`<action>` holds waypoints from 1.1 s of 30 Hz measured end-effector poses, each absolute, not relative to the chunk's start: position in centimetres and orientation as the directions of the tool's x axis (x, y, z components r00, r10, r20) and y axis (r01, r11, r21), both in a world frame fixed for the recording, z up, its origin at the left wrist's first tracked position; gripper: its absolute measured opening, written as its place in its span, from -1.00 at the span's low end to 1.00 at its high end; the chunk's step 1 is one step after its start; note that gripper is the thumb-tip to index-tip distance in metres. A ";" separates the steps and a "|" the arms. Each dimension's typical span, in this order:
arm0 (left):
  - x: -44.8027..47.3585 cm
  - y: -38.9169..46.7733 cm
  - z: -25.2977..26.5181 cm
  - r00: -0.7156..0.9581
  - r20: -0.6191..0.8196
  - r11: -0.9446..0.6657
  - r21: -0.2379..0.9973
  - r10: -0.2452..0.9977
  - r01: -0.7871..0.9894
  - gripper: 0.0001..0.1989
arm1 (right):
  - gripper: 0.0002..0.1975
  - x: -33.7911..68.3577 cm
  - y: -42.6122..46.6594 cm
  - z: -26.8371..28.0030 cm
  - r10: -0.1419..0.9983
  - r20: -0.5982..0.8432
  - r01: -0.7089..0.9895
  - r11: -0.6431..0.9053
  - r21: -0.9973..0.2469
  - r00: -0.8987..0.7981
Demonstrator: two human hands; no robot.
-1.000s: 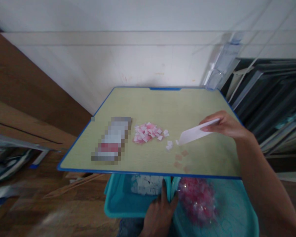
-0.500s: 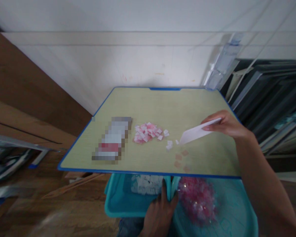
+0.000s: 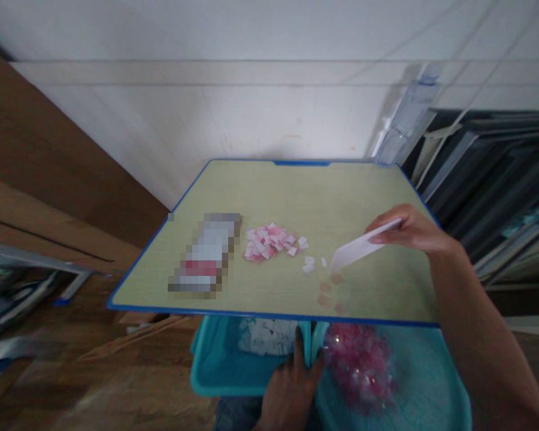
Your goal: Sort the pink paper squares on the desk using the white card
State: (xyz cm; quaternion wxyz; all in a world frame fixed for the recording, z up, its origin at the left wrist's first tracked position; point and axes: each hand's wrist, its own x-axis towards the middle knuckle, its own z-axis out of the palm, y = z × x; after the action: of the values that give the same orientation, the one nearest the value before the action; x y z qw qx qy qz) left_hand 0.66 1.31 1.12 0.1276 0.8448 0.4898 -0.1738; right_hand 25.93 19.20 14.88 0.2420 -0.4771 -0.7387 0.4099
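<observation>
My right hand [image 3: 411,230] pinches a stiff white card [image 3: 357,248] by its upper end. The card slants down to the left, its lower end close to the tabletop. Just left of that end lie a few small white squares [image 3: 309,263]. Farther left is a heap of small pink and white paper squares [image 3: 272,239]. A few flat orange-pink squares [image 3: 324,287] lie near the front edge. Below the table, my left hand [image 3: 290,380] grips the adjoining rims of a teal bin [image 3: 233,383] and a round teal basin [image 3: 431,371]; part of its grip is hidden.
The light green table [image 3: 305,188] has a blue edge. A blurred-out rectangular thing [image 3: 209,251] lies at its left. White pieces [image 3: 267,335] fill part of the bin; a shiny pink mass [image 3: 363,365] sits in the basin. A clear bottle [image 3: 406,120] stands at the back right.
My right hand and the white card have shifted slightly, the card's lower end moving right and down, away from the small white squares. My left hand stays at the rims.
</observation>
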 end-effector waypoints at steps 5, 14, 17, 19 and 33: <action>0.6 1.4 1.2 0.464 -0.419 -0.491 0.050 0.780 0.870 -0.50 | -0.70 25.9 19.2 14.6 0.939 0.037 0.504 0.216 -0.836 -0.342; 0.6 1.6 1.4 0.469 -0.452 -0.491 0.076 0.759 0.868 -0.50 | -0.70 25.6 19.2 14.8 0.923 0.016 0.501 0.223 -0.836 -0.384; 0.5 1.5 1.0 0.469 -0.420 -0.486 0.073 0.777 0.871 -0.48 | -0.70 25.5 19.2 14.8 0.920 -0.002 0.504 0.213 -0.837 -0.391; 0.5 1.4 0.9 0.471 -0.401 -0.486 0.069 0.786 0.871 -0.50 | -0.72 25.6 19.2 14.8 0.900 -0.018 0.500 0.226 -0.836 -0.436; 0.6 1.5 1.2 0.461 -0.432 -0.488 0.056 0.775 0.871 -0.48 | -0.70 25.4 18.9 15.1 0.895 0.011 0.488 0.253 -0.835 -0.445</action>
State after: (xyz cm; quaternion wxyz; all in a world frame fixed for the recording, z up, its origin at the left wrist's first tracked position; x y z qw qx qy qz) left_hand 0.57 1.46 1.18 0.1355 0.8440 0.4876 -0.1775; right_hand 25.37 18.89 15.09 0.2542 -0.4612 -0.7497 0.4007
